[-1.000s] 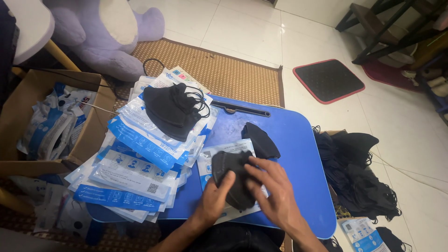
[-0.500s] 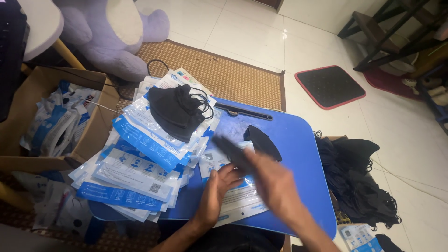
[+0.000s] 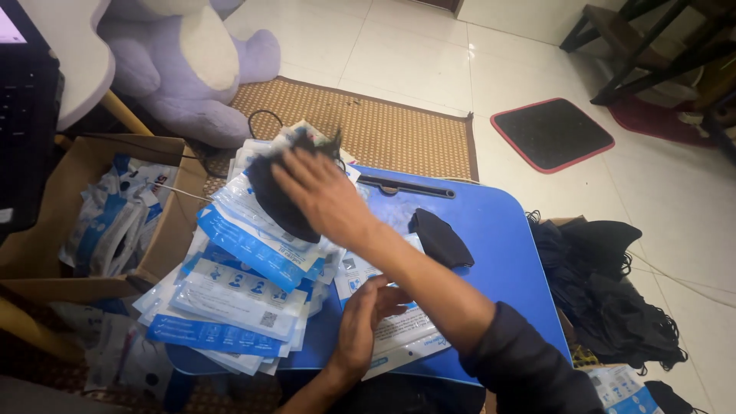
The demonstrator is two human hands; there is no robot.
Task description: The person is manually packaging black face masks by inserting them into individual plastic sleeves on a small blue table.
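My right hand (image 3: 322,195), fingers spread, presses a black mask (image 3: 277,201) onto the packet stack (image 3: 238,284) for later bagging, while my left hand (image 3: 366,322), loosely curled, pins a flat packet (image 3: 399,337) on the blue worktop (image 3: 498,253).

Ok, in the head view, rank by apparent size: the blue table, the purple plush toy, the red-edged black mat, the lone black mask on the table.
1. Blue table
2. Purple plush toy, partly cut off
3. Red-edged black mat, farther away, so unsure against the toy
4. Lone black mask
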